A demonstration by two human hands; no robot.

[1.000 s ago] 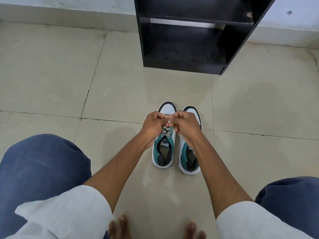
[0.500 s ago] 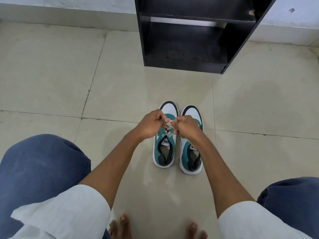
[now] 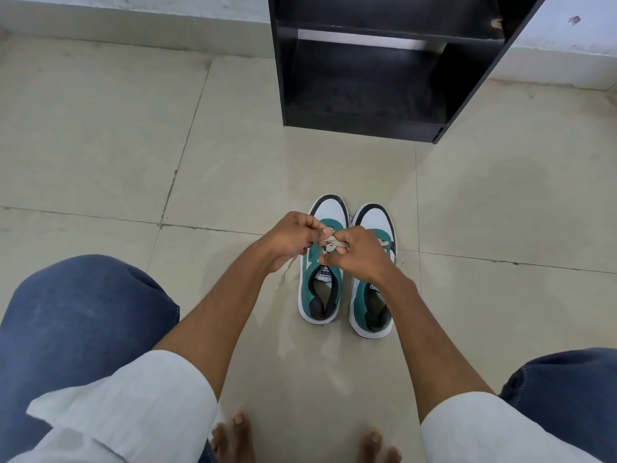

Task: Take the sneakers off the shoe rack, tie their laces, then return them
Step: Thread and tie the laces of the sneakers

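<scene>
Both hands [image 3: 293, 238] [image 3: 359, 253] pinch the left sneaker's [image 3: 320, 279] lace [image 3: 332, 244] — seemingly mid-knot.

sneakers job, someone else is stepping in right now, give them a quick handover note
Left hand: closed on the lace of the left sneaker, pulling it.
Right hand: closed on the same lace, where a knot is forming between both hands.
Both sneakers stand side by side on the floor tiles, toes towards the black shoe rack; its visible shelves hold no shoes.
Done: sneakers taken off the rack; left sneaker's tie under way.
Left: finish this knot. The right sneaker is partly hidden by the right hand, so check its lace, then return both.
</scene>
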